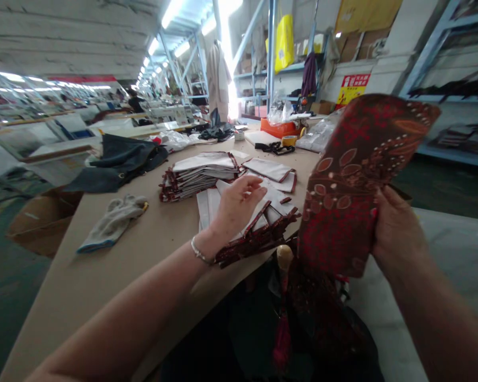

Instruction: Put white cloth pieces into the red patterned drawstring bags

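Note:
My right hand grips the edge of a dark red-brown fabric piece printed with leaves and dots, raised upright at the right. My left hand hovers over or rests on a loose pile of white pieces with dark red edging; contact is hard to tell. Its fingers are loosely bent, and I see nothing held in them. Just behind lies a neater stack of the same white, red-edged pieces. Below the raised fabric, more dark patterned cloth hangs over my lap, near a red tassel.
A grey work glove and dark folded cloth lie on the table's left side. Toward the back are black straps, a yellow tape roll and an orange container. A cardboard box stands beside the table.

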